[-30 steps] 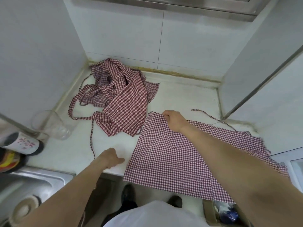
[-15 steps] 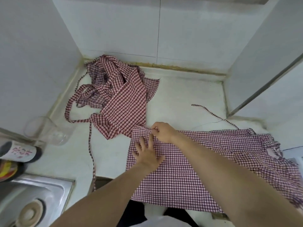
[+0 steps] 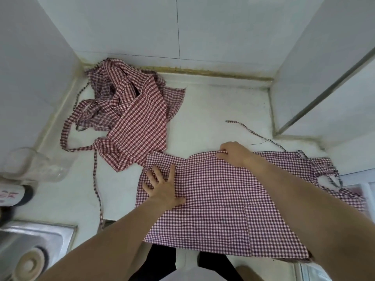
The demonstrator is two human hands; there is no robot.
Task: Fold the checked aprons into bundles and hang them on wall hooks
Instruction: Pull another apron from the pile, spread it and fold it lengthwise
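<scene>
On a white kitchen counter (image 3: 213, 110) set into a tiled corner, a person spreads a red-and-white checked apron (image 3: 219, 203) across the near right part of the surface, its near edge hanging over the counter's front. Their left hand (image 3: 162, 188) lies flat on the apron's left side, fingers straight and splayed, pressing the cloth down. Their right hand (image 3: 233, 155) is at the apron's far edge, fingers curled and pinching a small fold of the fabric. One thin tie (image 3: 253, 132) trails from the apron toward the far right, across bare counter. Farther back and to the left, a crumpled heap of checked aprons (image 3: 132, 114) sits against the corner, its near edge touching the far left corner of the spread apron; a long strap (image 3: 97, 183) from the heap runs toward the near edge. At the far left stand a clear glass jar (image 3: 30, 165) and a labelled bottle (image 3: 14, 194), with a steel sink (image 3: 30, 246) just beyond the counter's near left end.
</scene>
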